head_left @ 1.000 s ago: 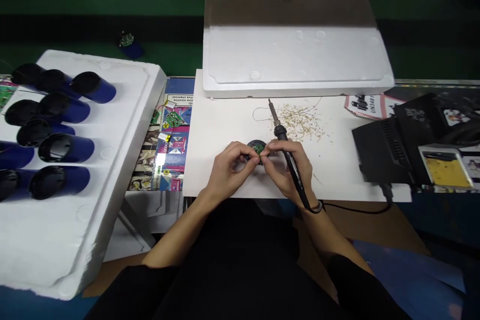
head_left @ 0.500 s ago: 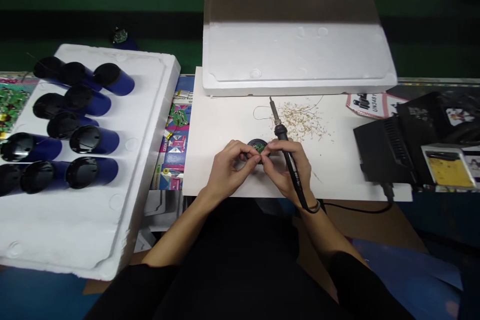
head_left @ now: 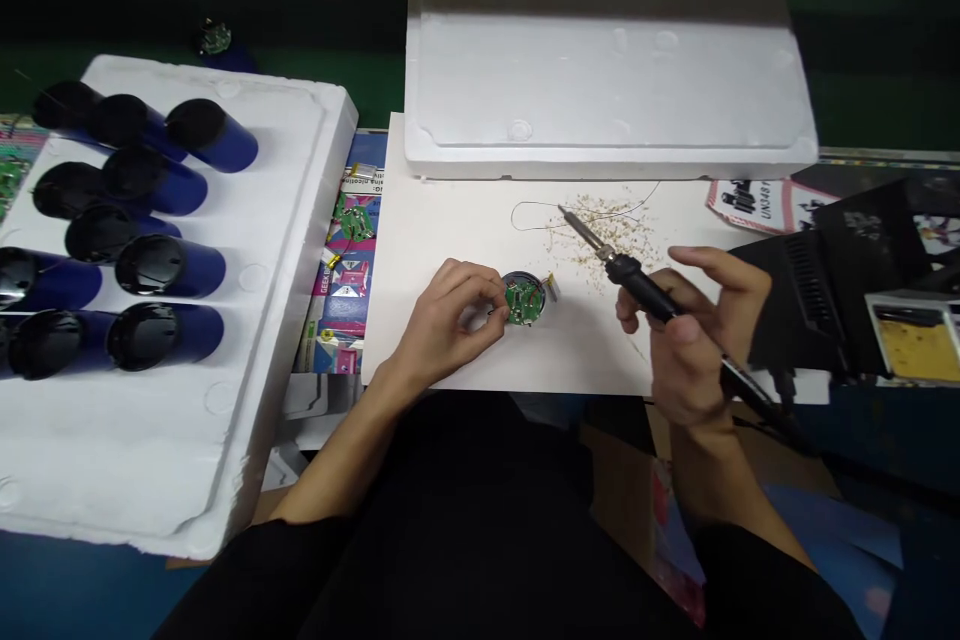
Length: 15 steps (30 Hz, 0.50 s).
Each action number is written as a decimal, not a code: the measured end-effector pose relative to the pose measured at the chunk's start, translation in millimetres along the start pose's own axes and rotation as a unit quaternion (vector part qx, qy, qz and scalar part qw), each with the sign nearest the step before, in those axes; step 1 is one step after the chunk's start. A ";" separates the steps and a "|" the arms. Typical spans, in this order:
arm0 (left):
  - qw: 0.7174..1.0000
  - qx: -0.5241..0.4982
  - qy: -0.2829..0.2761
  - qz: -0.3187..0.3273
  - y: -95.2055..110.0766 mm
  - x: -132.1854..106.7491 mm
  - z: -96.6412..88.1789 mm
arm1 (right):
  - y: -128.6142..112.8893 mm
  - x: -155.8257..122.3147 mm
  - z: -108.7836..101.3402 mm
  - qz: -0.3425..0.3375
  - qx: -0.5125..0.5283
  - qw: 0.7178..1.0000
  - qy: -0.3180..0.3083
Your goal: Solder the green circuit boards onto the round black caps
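Note:
A green circuit board (head_left: 524,303) sits in a dark round housing (head_left: 530,276) on the white work surface. My left hand (head_left: 459,318) pinches at the board's left edge with thumb and index finger closed; what lies right between the fingertips is partly hidden. A small silvery battery cell (head_left: 551,286) with a yellow end sticks out at the right of the housing. My right hand (head_left: 694,345) is wrapped around a soldering iron (head_left: 637,285), its index finger raised. The iron's tip points up and left, over a loop of thin solder wire (head_left: 534,204).
Left, a white foam tray (head_left: 247,340) holds several blue cylinders with black ends (head_left: 171,265). A foam slab (head_left: 607,100) stands behind the white sheet (head_left: 405,250). Beige crumbs (head_left: 611,230) are scattered there. At right are a black box (head_left: 780,290) and a yellow sponge (head_left: 919,340).
My right hand has left the board and moved right, regripping the soldering iron, which now tilts more. The battery cell shows at the housing's right. My left hand stays at the board.

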State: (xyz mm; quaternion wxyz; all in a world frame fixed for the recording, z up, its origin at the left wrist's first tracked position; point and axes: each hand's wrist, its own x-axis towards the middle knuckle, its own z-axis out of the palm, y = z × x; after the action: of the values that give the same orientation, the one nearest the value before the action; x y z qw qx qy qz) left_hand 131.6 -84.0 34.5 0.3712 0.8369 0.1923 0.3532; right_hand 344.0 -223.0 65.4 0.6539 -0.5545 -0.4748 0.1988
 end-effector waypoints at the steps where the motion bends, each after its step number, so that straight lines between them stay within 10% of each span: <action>1: 1.000 0.004 -0.014 0.012 -0.5 2.0 -1.5 | -2.2 1.5 -4.8 0.012 -0.019 1.000 -0.005; 10: 0.997 0.001 -0.080 0.005 -3.9 8.8 -3.2 | -2.5 -3.6 -16.0 -0.008 -0.110 0.991 0.075; 15: 0.997 -0.011 -0.070 0.013 -5.9 9.2 -1.1 | 0.4 -4.8 -19.8 -0.017 -0.119 0.993 0.019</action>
State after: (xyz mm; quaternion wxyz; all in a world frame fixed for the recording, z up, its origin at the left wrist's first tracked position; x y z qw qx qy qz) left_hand 136.6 -74.2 34.7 0.3881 0.8581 0.1510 0.3003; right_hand 358.6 -237.2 64.4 0.5952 -0.6240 -0.4921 0.1192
